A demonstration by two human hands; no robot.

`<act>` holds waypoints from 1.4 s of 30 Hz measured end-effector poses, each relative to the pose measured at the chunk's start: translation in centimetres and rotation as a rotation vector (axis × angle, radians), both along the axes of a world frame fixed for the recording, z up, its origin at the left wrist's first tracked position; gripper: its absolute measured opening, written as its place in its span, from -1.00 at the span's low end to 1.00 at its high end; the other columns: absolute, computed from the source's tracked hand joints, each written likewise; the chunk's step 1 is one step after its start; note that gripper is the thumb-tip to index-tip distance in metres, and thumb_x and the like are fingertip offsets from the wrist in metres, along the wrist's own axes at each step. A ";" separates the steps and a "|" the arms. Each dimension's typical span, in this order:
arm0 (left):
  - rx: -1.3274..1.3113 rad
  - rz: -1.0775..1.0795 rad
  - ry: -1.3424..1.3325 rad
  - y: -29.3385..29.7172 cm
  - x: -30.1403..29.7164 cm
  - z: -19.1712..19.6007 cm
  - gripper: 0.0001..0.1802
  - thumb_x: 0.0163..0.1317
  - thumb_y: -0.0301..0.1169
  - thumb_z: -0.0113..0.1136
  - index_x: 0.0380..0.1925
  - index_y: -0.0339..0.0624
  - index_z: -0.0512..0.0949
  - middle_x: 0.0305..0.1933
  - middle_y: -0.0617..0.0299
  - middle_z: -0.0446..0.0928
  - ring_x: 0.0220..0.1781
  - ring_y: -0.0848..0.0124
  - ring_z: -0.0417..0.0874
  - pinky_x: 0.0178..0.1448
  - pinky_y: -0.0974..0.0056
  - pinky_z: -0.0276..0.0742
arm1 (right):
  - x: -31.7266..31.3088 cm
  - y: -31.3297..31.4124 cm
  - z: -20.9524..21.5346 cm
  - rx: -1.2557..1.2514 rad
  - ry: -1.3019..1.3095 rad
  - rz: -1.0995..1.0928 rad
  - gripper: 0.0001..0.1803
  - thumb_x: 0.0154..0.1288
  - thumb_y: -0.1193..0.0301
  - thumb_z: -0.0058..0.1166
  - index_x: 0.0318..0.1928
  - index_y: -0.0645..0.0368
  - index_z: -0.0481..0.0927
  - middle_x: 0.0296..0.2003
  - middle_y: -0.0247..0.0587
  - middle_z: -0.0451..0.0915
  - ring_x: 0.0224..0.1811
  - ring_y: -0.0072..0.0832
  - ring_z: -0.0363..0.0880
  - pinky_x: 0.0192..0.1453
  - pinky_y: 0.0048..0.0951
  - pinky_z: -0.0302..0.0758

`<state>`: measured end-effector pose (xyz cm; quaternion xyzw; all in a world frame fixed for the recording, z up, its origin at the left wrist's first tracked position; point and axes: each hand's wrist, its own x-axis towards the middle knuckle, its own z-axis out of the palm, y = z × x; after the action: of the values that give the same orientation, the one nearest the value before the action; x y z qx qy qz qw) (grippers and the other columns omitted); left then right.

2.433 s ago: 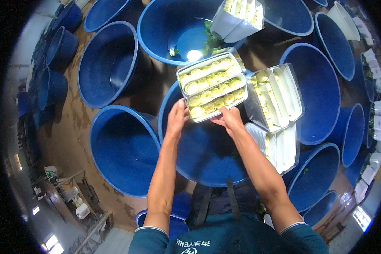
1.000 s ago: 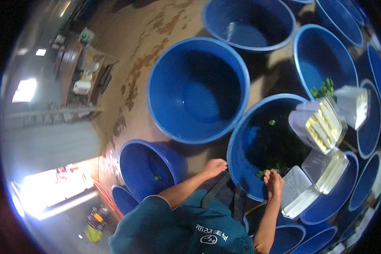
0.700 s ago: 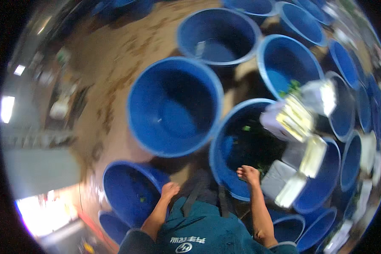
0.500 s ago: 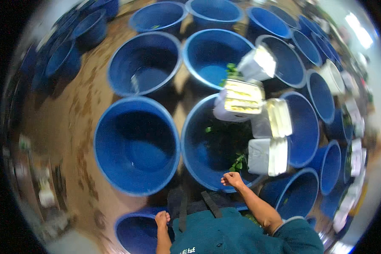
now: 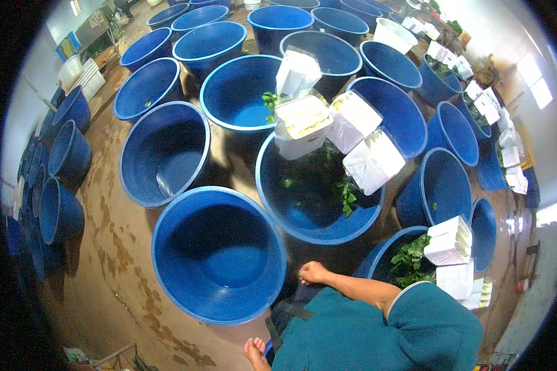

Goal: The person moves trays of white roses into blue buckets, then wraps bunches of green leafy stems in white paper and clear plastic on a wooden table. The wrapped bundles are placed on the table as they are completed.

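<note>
Head view: upright blue tub (image 5: 220, 256), mouth upward

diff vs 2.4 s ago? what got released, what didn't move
Both hands let go of the white tray of yellow-green pieces; it now rests on the rim of the big blue tub. The right hand and left hand have drawn back to the body, empty. Tubs, greens and the other trays stayed put.

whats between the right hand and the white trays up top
In the head view, a big blue tub with green leaves lies between the right hand and the white trays.
</note>
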<state>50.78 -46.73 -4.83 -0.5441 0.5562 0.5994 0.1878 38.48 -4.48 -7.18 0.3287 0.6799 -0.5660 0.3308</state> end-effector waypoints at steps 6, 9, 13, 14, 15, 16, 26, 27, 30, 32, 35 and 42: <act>-0.009 -0.045 -0.063 0.3 -1.1 -0.2 -0.66 0.47 -0.30 0.18 0.13 -0.24 0.51 -0.08 -0.05 0.68 -0.21 0.16 0.76 -0.24 0.15 0.76 | -1.1 -3.9 -0.8 -0.044 0.291 0.335 -0.55 0.45 0.26 -0.10 -0.52 0.19 0.70 -0.55 -0.23 0.70 -0.51 -0.44 0.65 -0.32 -0.28 0.63; 0.006 -0.041 -0.055 -0.2 -4.2 -0.5 -0.66 0.47 -0.30 0.18 0.13 -0.24 0.51 -0.09 -0.05 0.69 -0.22 0.17 0.76 -0.24 0.15 0.76 | 0.0 -4.9 -2.3 -0.041 0.139 0.279 -0.57 0.44 0.30 -0.07 -0.52 0.16 0.75 -0.51 -0.27 0.74 -0.54 -0.49 0.65 -0.36 -0.37 0.61; 0.000 -0.015 -0.010 -4.6 -8.0 -0.8 -0.67 0.46 -0.31 0.19 0.12 -0.24 0.51 -0.11 -0.04 0.69 -0.23 0.17 0.76 -0.25 0.15 0.76 | 0.3 -10.1 -5.0 -0.058 -0.003 0.286 -0.68 0.41 0.23 0.12 -0.30 0.19 0.80 -0.39 -0.27 0.80 -0.34 -0.49 0.78 -0.14 -0.40 0.70; 0.003 -0.005 -0.002 -6.5 -8.4 -0.9 -0.67 0.46 -0.31 0.19 0.11 -0.24 0.52 -0.11 -0.04 0.69 -0.24 0.17 0.76 -0.25 0.15 0.76 | 0.0 -11.9 -5.5 -0.038 -0.054 0.325 -0.66 0.36 0.16 0.13 -0.32 0.10 0.84 -0.38 -0.30 0.82 -0.30 -0.47 0.79 -0.04 -0.38 0.69; 0.004 -0.001 0.004 -8.8 -8.5 -1.0 -0.67 0.46 -0.31 0.19 0.11 -0.24 0.52 -0.12 -0.03 0.69 -0.24 0.18 0.76 -0.25 0.15 0.76 | -0.3 -13.8 -6.0 -0.029 -0.029 0.338 -0.65 0.36 0.15 0.13 -0.31 0.12 0.83 -0.36 -0.28 0.82 -0.31 -0.44 0.79 -0.04 -0.37 0.70; 0.005 0.007 0.009 -11.2 -8.2 -1.0 -0.67 0.46 -0.31 0.20 0.11 -0.24 0.52 -0.12 -0.03 0.69 -0.24 0.18 0.76 -0.25 0.15 0.76 | -0.6 -15.9 -6.4 -0.027 0.042 0.311 -0.65 0.36 0.15 0.13 -0.32 0.11 0.83 -0.37 -0.28 0.82 -0.32 -0.45 0.79 -0.06 -0.37 0.70; -0.101 0.124 -0.186 -44.5 1.7 -0.1 -0.69 0.45 -0.33 0.22 0.09 -0.25 0.52 -0.17 -0.02 0.70 -0.28 0.19 0.77 -0.26 0.15 0.76 | -7.5 -39.6 -3.6 -0.042 -0.013 0.053 -0.70 0.41 0.38 0.04 -0.29 0.39 0.71 -0.36 0.00 0.77 -0.36 -0.32 0.80 -0.25 -0.27 0.77; -0.127 0.119 -0.203 -47.5 1.6 0.0 -0.69 0.45 -0.33 0.22 0.09 -0.25 0.52 -0.18 -0.01 0.70 -0.28 0.20 0.77 -0.27 0.15 0.76 | -8.7 -41.7 -2.8 -0.060 0.015 0.072 -0.70 0.41 0.38 0.04 -0.29 0.39 0.71 -0.36 -0.01 0.77 -0.36 -0.32 0.80 -0.26 -0.27 0.77; -0.092 0.137 -0.018 -55.1 -2.0 0.1 -0.73 0.46 -0.34 0.23 0.01 -0.30 0.55 -0.21 -0.01 0.73 -0.30 0.22 0.78 -0.25 0.15 0.77 | -11.5 -46.9 -1.8 -0.055 -0.007 0.182 -0.71 0.45 0.37 0.05 -0.21 0.39 0.70 -0.29 0.00 0.76 -0.30 -0.29 0.80 -0.23 -0.27 0.76; -0.120 0.178 0.104 -58.8 -6.9 0.3 -0.72 0.49 -0.31 0.20 -0.02 -0.35 0.56 -0.11 -0.09 0.72 -0.21 0.19 0.79 -0.18 0.15 0.79 | -12.6 -49.6 -2.3 -0.043 -0.035 0.257 -0.71 0.47 0.35 0.06 -0.17 0.38 0.70 -0.26 -0.01 0.77 -0.28 -0.30 0.80 -0.21 -0.28 0.76; -0.143 0.035 0.201 -62.6 -16.8 0.9 -0.68 0.52 -0.29 0.17 0.01 -0.39 0.57 -0.05 -0.13 0.70 -0.11 0.16 0.78 -0.09 0.18 0.78 | -13.7 -53.5 -4.2 0.003 -0.005 0.312 -0.70 0.40 0.31 0.07 -0.27 0.29 0.74 -0.34 -0.08 0.78 -0.34 -0.37 0.79 -0.24 -0.28 0.73; -0.135 -0.155 0.091 -65.2 -38.4 2.5 -0.64 0.53 -0.30 0.13 0.11 -0.40 0.56 -0.06 -0.12 0.71 -0.07 0.14 0.78 -0.04 0.18 0.79 | -24.1 -61.9 -5.4 -0.029 -0.053 0.099 -0.70 0.36 0.36 0.01 -0.31 0.30 0.74 -0.37 -0.06 0.79 -0.39 -0.34 0.80 -0.26 -0.29 0.75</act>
<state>12.39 -111.92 -2.32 -0.4831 0.6436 0.5685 0.1710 14.42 -66.41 -12.56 0.3047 0.6780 -0.5498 0.3810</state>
